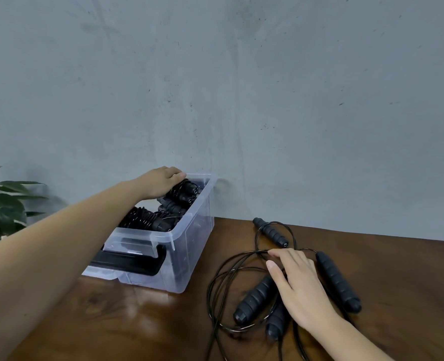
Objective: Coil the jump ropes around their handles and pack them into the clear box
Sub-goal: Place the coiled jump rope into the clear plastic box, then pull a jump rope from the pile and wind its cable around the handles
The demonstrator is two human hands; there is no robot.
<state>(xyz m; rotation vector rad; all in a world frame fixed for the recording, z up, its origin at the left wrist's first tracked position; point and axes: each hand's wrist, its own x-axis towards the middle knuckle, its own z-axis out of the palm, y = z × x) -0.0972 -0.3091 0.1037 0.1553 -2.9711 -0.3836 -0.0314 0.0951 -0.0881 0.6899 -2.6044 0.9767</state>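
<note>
The clear box (pixel 189 246) stands on the wooden table (pixel 142 321) at the left, with a black latch handle on its front. Several coiled black jump ropes (pixel 148 220) lie inside it. My left hand (pixel 161 182) reaches over the box's far end and grips a coiled rope bundle (pixel 184 191) at the top of the pile. To the right, loose black cords (pixel 223 277) and several black ribbed handles (pixel 336 280) sprawl on the table. My right hand (pixel 296 282) rests on this tangle with fingers relaxed, between two of the handles.
A grey wall runs behind the table. A green leafy plant (pixel 5 204) stands at the far left, beyond the table edge. One more loose handle (pixel 270 231) lies near the wall, to the right of the box.
</note>
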